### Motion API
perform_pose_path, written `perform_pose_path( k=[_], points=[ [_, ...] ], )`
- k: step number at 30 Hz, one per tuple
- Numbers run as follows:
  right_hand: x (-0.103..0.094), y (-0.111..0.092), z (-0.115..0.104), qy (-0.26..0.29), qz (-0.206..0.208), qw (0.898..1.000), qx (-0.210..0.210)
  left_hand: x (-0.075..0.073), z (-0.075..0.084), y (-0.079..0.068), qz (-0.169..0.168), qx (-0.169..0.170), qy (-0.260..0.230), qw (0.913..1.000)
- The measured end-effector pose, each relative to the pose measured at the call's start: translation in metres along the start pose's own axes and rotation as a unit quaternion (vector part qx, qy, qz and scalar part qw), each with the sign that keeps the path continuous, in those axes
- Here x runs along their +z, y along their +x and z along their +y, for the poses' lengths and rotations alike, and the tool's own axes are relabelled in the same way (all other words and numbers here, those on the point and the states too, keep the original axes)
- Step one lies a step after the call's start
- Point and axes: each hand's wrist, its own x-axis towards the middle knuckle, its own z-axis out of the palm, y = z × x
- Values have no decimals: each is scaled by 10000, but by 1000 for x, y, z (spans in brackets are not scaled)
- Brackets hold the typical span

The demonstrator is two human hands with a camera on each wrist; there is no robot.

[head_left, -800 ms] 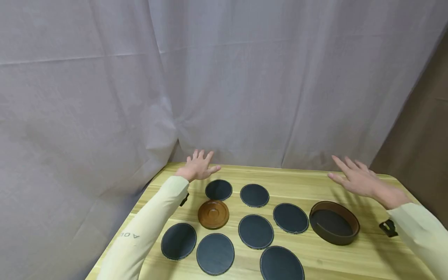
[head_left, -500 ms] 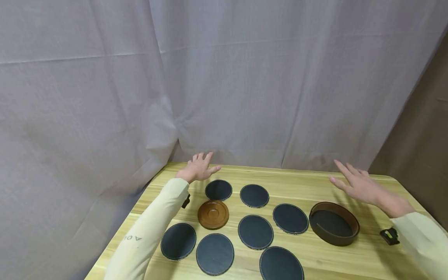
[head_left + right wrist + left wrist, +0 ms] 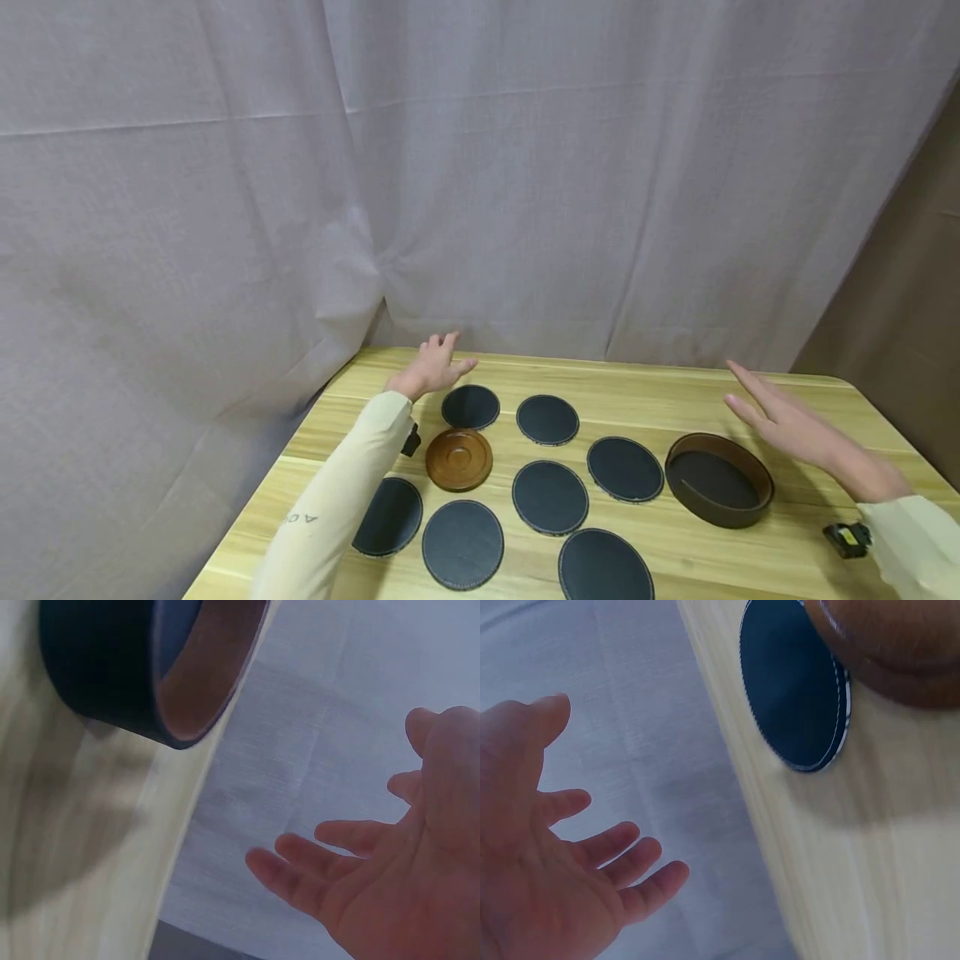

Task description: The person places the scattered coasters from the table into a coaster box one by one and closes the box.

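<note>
My left hand (image 3: 431, 367) hovers over the table's far left part, fingers spread and holding nothing. Just beyond its wrist on the right lies a black round coaster (image 3: 470, 407) with pale stitching. Below that coaster is a brown wooden disc (image 3: 459, 460) with a ringed centre, also seen with a coaster (image 3: 795, 705) in the left wrist view. My right hand (image 3: 791, 425) hangs in the air above and right of a dark round holder (image 3: 716, 508) with a brown inner wall. Its fingers are extended, thumb apart, and nothing is between them.
Several more black coasters lie flat across the table, among them one in the middle (image 3: 550, 497) and one near the front (image 3: 606, 567). A grey curtain (image 3: 495, 183) hangs behind the table's far edge. A brown panel (image 3: 892, 275) stands on the right.
The right hand has shifted down and to the right and turned more edge-on. My left hand has drifted slightly right and lower. Coasters, disc and holder stay where they were.
</note>
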Motion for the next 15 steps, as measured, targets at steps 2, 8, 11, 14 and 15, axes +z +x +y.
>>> perform_pose_path(
  k=[2,8,11,14,15],
  points=[
    [1,-5,1,28,23,10000,-14,4,0,1,32,-22,-159,9999],
    [8,-15,6,-24,170,9998,134,15,-1,5,95,-145,-454,9988],
    [14,-21,7,138,156,9993,295,20,-3,6,131,-243,-686,9973],
    [19,-27,10,106,97,9988,462,27,-7,7,151,-347,-824,9959],
    [20,-29,11,172,38,9985,522,29,-8,7,155,-394,-893,9951]
  ],
)
